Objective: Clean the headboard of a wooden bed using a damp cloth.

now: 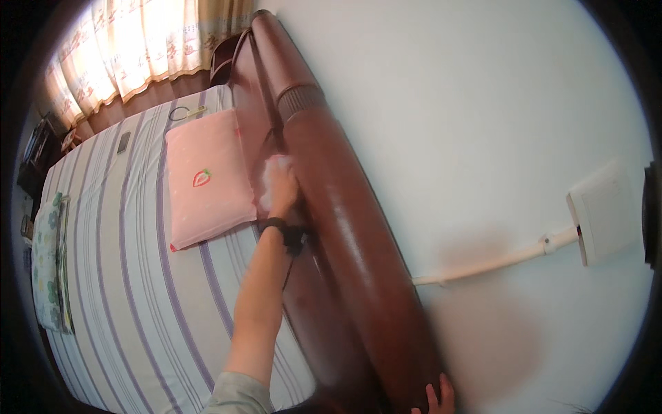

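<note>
The bed (138, 228) fills the left, with the headboard (345, 200) along its right side, between mattress and wall (483, 103). On the bed, the pillow (207, 200) lies near the headboard; a phone (123, 142) lies beyond it to the left, and a folded cloth bundle (49, 265) at the left edge. The left hand (283, 190), on a rag (268, 183), is right of the pillow, against the headboard; the right hand (445, 396) is at the headboard's near end. Curtains (145, 48) hang beyond the bed.
</note>
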Demonstrator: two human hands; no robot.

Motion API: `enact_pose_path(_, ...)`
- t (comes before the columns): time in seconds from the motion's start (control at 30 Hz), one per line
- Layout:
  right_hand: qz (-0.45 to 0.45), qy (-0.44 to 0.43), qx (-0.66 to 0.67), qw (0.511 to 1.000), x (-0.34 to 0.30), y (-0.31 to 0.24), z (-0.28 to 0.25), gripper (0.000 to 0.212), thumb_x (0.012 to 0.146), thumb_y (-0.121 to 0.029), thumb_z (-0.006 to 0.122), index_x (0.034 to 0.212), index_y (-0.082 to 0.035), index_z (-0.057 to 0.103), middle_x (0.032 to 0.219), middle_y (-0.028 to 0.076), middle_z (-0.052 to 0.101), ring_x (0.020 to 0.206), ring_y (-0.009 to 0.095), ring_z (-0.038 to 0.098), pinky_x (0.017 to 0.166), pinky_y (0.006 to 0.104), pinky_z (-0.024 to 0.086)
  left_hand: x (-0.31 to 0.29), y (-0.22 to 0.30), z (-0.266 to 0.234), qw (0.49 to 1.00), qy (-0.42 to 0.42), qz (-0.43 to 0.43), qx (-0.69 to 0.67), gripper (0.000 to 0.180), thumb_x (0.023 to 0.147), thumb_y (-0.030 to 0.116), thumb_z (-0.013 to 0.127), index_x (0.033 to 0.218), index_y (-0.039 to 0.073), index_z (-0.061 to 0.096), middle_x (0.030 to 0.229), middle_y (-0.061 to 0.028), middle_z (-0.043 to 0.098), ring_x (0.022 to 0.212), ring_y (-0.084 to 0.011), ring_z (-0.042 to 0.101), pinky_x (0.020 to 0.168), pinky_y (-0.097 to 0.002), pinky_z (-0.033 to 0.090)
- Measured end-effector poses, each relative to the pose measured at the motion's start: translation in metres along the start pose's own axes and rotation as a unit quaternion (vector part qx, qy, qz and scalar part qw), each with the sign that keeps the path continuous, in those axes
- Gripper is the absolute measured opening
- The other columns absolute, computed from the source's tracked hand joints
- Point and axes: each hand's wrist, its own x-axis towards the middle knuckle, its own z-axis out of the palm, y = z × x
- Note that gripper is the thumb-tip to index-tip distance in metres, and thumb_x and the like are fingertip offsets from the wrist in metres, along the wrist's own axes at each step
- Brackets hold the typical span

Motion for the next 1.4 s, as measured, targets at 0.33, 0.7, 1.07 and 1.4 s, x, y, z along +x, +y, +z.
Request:
enact_pose_path(0.33, 0.027, -0.074, 0.017, 0.997, 0.019, -0.013, -0.020, 0.070, 0.090, -0.038, 0.063, 0.150, -0.009, 0.041, 0.155, 0.031, 0.031, 0.135, 0.052, 0.041, 0.108, 0.0651, 0.037, -0.062, 0.046, -0.006, 0.997, -0.073, -0.024, -0.011, 0.044, 0.102, 0.019, 0.045, 0.140, 0.000, 0.053, 0.158, -0.0333, 0.029, 0.147, -0.0500, 0.024, 0.123, -0.0546, 0.017)
enact_pose_path(0.7, 0.002, -0.058, 0.035, 0.998, 0.032, -0.037, -0.039, 0.073, 0.088, -0.021, 0.068, 0.152, -0.006, 0.038, 0.157, 0.030, 0.027, 0.138, 0.052, 0.035, 0.112, 0.0625, 0.033, -0.239, 0.140, -0.058, 0.995, -0.080, -0.049, -0.017, 0.035, 0.102, 0.013, 0.053, 0.136, 0.008, 0.059, 0.163, -0.0293, 0.021, 0.149, -0.0486, 0.022, 0.123, -0.0535, 0.020)
enact_pose_path(1.07, 0.007, -0.004, 0.012, 1.000, 0.035, -0.039, -0.036, 0.068, 0.092, -0.024, 0.064, 0.153, -0.009, 0.039, 0.156, 0.026, 0.033, 0.137, 0.047, 0.038, 0.114, 0.0555, 0.035, -0.447, 0.255, -0.121, 0.972, -0.192, -0.097, -0.098, 0.044, 0.099, 0.004, 0.054, 0.142, 0.008, 0.053, 0.167, -0.0266, 0.008, 0.153, -0.0484, 0.010, 0.124, -0.0536, 0.016)
enact_pose_path(1.4, -0.007, 0.068, 0.010, 0.998, 0.026, -0.037, -0.023, 0.065, 0.094, -0.031, 0.061, 0.154, -0.016, 0.040, 0.154, 0.022, 0.038, 0.135, 0.045, 0.042, 0.111, 0.0554, 0.039, -0.575, 0.323, -0.168, 0.954, -0.248, -0.105, -0.131, 0.052, 0.091, -0.005, 0.050, 0.142, 0.004, 0.050, 0.166, -0.0288, 0.007, 0.154, -0.0483, 0.007, 0.125, -0.0517, 0.014)
